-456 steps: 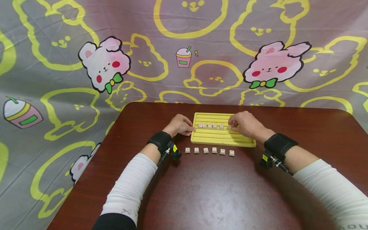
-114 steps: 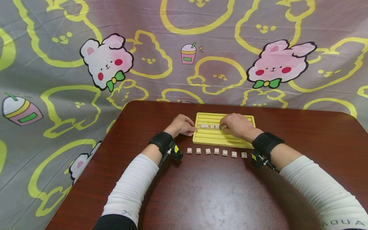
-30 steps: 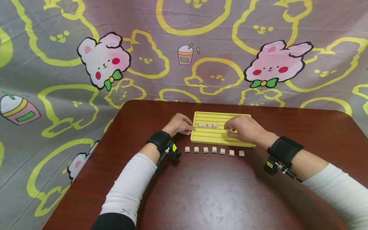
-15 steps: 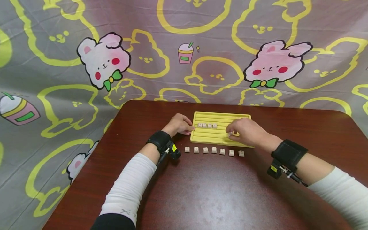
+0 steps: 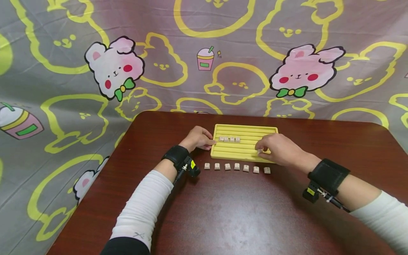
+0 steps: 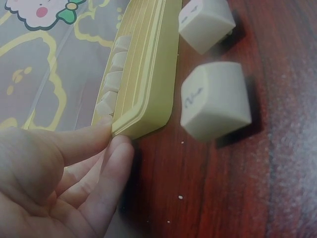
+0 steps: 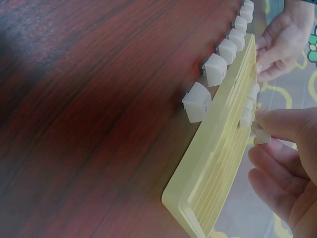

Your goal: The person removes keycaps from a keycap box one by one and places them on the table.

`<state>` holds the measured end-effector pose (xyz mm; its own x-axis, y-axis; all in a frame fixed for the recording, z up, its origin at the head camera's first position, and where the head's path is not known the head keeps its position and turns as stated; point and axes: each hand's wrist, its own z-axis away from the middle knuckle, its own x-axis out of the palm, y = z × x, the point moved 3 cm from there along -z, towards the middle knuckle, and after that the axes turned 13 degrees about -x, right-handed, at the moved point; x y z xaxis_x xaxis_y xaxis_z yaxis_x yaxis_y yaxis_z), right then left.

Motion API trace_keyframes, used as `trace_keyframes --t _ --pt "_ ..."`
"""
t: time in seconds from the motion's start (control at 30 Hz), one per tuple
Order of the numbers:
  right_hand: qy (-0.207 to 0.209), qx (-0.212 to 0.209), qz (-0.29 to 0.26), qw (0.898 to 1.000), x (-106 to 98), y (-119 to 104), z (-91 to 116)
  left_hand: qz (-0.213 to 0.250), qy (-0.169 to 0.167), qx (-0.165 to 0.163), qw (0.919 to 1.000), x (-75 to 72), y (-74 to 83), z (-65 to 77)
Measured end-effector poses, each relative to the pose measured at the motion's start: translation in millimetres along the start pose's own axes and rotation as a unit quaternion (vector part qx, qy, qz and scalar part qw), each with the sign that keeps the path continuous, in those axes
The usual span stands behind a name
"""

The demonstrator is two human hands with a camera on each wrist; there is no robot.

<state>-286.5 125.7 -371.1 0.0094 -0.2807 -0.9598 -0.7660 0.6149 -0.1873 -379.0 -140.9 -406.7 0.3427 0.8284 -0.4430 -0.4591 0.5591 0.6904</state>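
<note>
A yellow ridged tray [image 5: 234,149] lies on the table. My left hand [image 5: 200,137] pinches its left edge between thumb and fingers, as the left wrist view shows too. Over the tray's right part, my right hand [image 5: 282,149] holds a small pale keycap [image 7: 262,135] between thumb and fingertips, raised off the tray. Several keycaps [image 5: 232,139] sit side by side in one groove at the tray's left. In front of the tray, a spaced row of keycaps [image 5: 237,166] stands on the table; a dark mark shows on the nearest keycap [image 6: 215,101] in the left wrist view.
The dark reddish-brown table [image 5: 216,212] reaches back to a hanging cloth [image 5: 178,21] printed with cartoon animals. Each wrist wears a black strap with a small camera [image 5: 192,168].
A keycap has come out of the tray's row in my right hand, which moves right and toward me. Earlier, the front row grew by one keycap. My left hand stays on the tray.
</note>
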Motion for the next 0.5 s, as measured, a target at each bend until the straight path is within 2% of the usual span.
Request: trace_keyframes --t 0.5 --pt "-0.004 0.008 -0.005 1.000 1.0 -0.8 7.7 0.002 0.001 -0.008 1.0000 0.1 0.4 0.9"
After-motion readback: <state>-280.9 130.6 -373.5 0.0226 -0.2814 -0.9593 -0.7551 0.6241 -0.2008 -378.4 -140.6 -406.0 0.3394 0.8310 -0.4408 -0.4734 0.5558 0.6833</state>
